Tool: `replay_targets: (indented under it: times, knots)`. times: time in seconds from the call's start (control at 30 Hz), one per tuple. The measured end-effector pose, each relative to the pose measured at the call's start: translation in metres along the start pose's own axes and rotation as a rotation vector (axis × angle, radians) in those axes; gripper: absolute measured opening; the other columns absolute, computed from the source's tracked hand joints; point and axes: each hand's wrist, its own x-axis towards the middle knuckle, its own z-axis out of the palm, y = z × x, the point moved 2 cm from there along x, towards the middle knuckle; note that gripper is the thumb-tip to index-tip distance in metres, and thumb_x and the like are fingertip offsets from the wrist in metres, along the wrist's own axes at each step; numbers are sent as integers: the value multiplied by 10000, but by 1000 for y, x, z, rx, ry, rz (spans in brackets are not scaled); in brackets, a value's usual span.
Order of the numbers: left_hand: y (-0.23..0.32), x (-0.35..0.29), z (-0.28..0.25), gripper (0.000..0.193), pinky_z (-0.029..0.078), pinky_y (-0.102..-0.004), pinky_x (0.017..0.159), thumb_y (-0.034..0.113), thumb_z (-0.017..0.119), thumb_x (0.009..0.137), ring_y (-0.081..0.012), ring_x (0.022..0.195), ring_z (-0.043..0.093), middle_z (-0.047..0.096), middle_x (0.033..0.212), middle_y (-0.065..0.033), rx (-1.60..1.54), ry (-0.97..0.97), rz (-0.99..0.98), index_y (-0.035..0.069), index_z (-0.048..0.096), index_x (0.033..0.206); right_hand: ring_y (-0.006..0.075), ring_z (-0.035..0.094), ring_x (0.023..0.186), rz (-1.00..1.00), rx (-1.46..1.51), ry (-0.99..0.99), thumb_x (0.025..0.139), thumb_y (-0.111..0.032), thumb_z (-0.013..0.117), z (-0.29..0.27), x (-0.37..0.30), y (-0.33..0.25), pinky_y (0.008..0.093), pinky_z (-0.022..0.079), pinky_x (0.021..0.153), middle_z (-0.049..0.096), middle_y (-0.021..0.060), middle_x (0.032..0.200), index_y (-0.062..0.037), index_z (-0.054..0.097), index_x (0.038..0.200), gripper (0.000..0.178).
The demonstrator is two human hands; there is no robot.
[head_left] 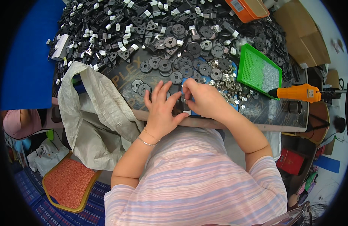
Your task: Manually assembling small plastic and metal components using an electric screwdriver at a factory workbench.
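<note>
Many black parts with white ends [124,55] lie heaped across the far left of the desk [123,88]. Near edge, left: a pale woven sack [93,116], draped and open-mouthed.

Next, the left hand [161,109]: palm down, fingers spread, thumb set apart toward the desk edge. Black ring-shaped discs [164,68] lie loosely piled just beyond its fingertips, a few beside them. Between the two hands, at the near edge, is a dark piece with a white part [187,112]; much of it is hidden.

Right hand [206,100]: fingers curled in toward the thumb over that spot. Contents between its tips hidden; cannot tell whether it pinches anything.

Beyond and right of it, scattered small metal caps [228,81]; further right, a green tray [241,71] of tiny shiny pieces, an orange power driver [298,93] at its near corner.

Judgement: the step in hand appears to be fine fitting or positioning by fingertip. The next move would call for the left hand to steady the work while the right aligns it, without disturbing the nearby discs.
</note>
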Motion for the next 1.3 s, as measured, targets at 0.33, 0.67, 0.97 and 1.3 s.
replay_targets:
  times: [0.33, 0.67, 0.97, 1.3]
  knots:
    - [1, -1, -1, 592, 110, -569, 1062, 343, 804, 616, -348, 1338, 275, 399, 1378, -137, -13, 18, 6, 116, 600, 1122, 76, 550, 670, 183, 401, -27, 740, 27, 653, -33, 16, 41, 223, 437, 580, 601, 27, 773, -58, 434, 959, 320]
    - [-3, -2, -2, 539, 145, -538, 1066, 395, 764, 680, -356, 1315, 321, 421, 1366, -135, -26, 85, 45, 96, 606, 1100, 258, 631, 753, 225, 33, 39, 680, -43, 730, -41, 30, 32, 350, 471, 665, 654, 92, 792, -22, 473, 909, 345]
    - [-12, 7, -12, 479, 145, -550, 1054, 371, 757, 697, -356, 1309, 317, 432, 1340, -141, -10, 161, 25, 89, 618, 1058, 284, 626, 800, 232, 11, 115, 690, -72, 740, -39, 30, 32, 365, 474, 710, 637, 103, 838, -38, 492, 917, 338]
    - [-43, 70, -21, 305, 251, -506, 1019, 215, 729, 731, -307, 1186, 438, 532, 1189, -105, 88, 261, 38, 87, 633, 991, 250, 633, 781, 249, 53, 62, 719, -103, 728, -34, 20, 35, 354, 485, 693, 667, 105, 884, -34, 559, 953, 298]
